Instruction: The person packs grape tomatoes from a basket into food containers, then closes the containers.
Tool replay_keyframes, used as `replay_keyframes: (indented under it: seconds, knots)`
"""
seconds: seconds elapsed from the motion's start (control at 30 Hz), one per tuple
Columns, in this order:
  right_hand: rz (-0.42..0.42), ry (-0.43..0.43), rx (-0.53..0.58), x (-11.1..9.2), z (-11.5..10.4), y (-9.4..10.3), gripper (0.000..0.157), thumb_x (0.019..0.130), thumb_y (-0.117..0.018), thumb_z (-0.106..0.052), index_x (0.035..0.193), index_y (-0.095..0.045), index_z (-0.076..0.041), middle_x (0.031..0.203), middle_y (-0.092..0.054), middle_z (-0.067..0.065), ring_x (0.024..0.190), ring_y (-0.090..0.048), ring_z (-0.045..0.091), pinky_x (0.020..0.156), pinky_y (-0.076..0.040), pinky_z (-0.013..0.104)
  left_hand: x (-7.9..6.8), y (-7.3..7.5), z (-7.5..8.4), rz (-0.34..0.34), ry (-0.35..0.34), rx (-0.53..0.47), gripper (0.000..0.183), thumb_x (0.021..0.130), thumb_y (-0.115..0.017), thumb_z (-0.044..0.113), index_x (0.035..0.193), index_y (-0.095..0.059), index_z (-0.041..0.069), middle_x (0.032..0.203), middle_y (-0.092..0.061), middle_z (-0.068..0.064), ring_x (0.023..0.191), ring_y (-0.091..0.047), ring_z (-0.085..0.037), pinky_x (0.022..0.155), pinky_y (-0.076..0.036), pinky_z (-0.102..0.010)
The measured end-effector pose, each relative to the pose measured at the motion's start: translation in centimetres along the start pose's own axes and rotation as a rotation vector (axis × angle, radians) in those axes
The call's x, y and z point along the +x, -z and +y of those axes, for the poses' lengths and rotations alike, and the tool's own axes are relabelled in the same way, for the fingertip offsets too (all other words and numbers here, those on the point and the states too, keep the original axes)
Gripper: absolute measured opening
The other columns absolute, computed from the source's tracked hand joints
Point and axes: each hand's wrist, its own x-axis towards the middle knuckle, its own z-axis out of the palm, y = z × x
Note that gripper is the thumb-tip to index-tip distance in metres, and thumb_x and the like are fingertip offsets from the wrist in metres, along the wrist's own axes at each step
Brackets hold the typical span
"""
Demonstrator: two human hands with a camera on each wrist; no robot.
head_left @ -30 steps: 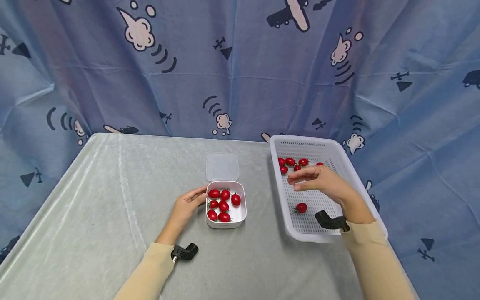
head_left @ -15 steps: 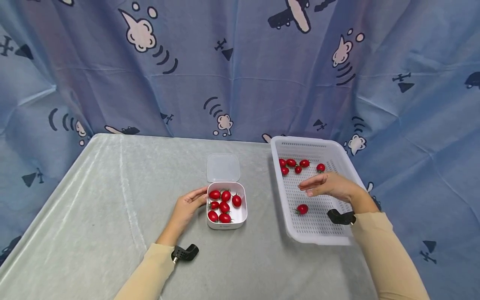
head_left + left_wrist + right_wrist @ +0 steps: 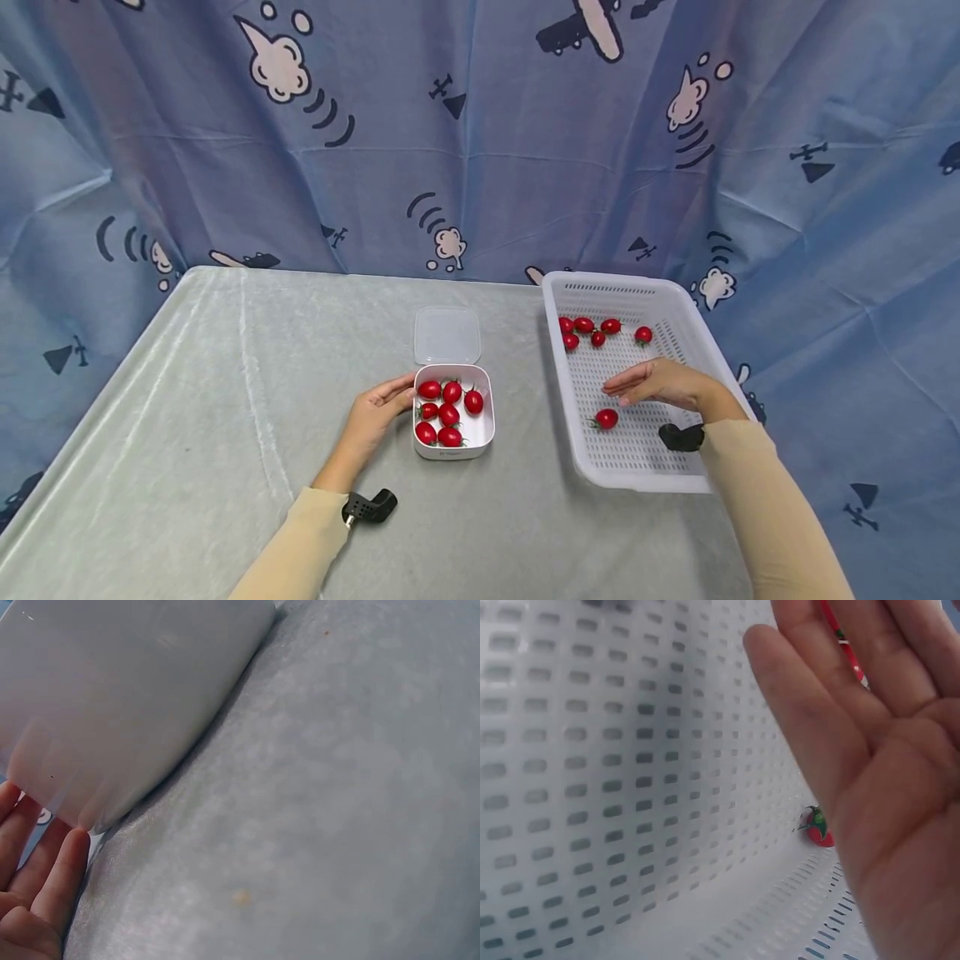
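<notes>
In the head view, my left hand (image 3: 377, 410) rests against the left side of a small white box (image 3: 454, 453) that holds several cherry tomatoes (image 3: 448, 415). The left wrist view has its fingers (image 3: 69, 862) extended, touching the box's smooth wall (image 3: 112, 697). Over the white perforated basket (image 3: 637, 481), my right hand (image 3: 663, 385) hovers with nothing held. Just below its fingertips lies a single cherry tomato (image 3: 606, 419) with a green stem. In the right wrist view the palm and fingers (image 3: 810, 720) are extended, and a tomato (image 3: 821, 835) shows partly behind the hand.
Several more cherry tomatoes (image 3: 584, 325) lie toward the back of the basket. A translucent lid (image 3: 447, 335) lies flat just behind the box. Pale cloth covers the table (image 3: 262, 358), and a blue patterned curtain (image 3: 390, 142) hangs behind it.
My right hand has moved right and lower inside the basket, toward the lone tomato near the front. The left hand and the box have stayed put.
</notes>
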Motion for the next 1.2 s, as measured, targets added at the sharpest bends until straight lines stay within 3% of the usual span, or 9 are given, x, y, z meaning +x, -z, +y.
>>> replay_keyframes:
  seconds: [0.17, 0.4, 0.63, 0.9, 1.2]
  knots:
    - [-0.009, -0.018, 0.001, 0.3, 0.2, 0.0, 0.044, 0.090, -0.072, -0.016, 0.128, -0.064, 0.003, 0.125, -0.071, 0.009, 0.108, -0.068, 0.005, 0.111, -0.047, 0.047, -0.1, -0.1, 0.1, 0.006, 0.002, 0.007, 0.041, 0.095, -0.066, 0.008, 0.132, -0.059, -0.008, 0.134, -0.060, -0.027, 0.104, -0.069, -0.005, 0.091, -0.056, -0.020]
    - [-0.044, -0.069, 0.012, 0.7, 0.7, -0.2, 0.041, 0.090, -0.072, -0.016, 0.128, -0.066, -0.001, 0.124, -0.071, 0.007, 0.110, -0.068, 0.008, 0.111, -0.046, 0.045, -0.2, -0.1, 0.2, 0.002, -0.008, 0.010, 0.041, 0.095, -0.065, 0.006, 0.132, -0.058, -0.010, 0.134, -0.059, -0.028, 0.104, -0.068, -0.005, 0.091, -0.056, -0.020]
    - [-0.059, -0.098, 0.034, 1.1, 1.1, -0.4, 0.041, 0.089, -0.074, -0.016, 0.127, -0.067, -0.003, 0.124, -0.072, 0.006, 0.110, -0.068, 0.009, 0.105, -0.052, 0.035, -0.1, -0.1, 0.1, 0.003, -0.007, 0.008, 0.041, 0.095, -0.065, 0.007, 0.132, -0.058, -0.009, 0.134, -0.059, -0.028, 0.104, -0.068, -0.005, 0.091, -0.056, -0.020]
    - [-0.137, -0.097, 0.005, 1.8, 1.5, -0.6, 0.046, 0.089, -0.074, -0.013, 0.131, -0.063, 0.000, 0.126, -0.070, 0.010, 0.111, -0.068, 0.010, 0.098, -0.054, 0.025, 0.0, 0.1, 0.0, 0.000, -0.004, 0.002, 0.041, 0.095, -0.064, 0.006, 0.132, -0.058, -0.009, 0.134, -0.059, -0.029, 0.102, -0.069, -0.005, 0.091, -0.056, -0.020]
    - [-0.140, -0.114, 0.031, 2.2, 1.6, -0.8, 0.045, 0.088, -0.074, -0.012, 0.131, -0.063, -0.001, 0.123, -0.072, 0.007, 0.109, -0.069, 0.011, 0.101, -0.054, 0.027, -0.1, 0.2, 0.0, -0.003, -0.015, 0.013, 0.041, 0.095, -0.065, 0.007, 0.132, -0.058, -0.009, 0.134, -0.059, -0.028, 0.104, -0.068, -0.004, 0.091, -0.056, -0.020]
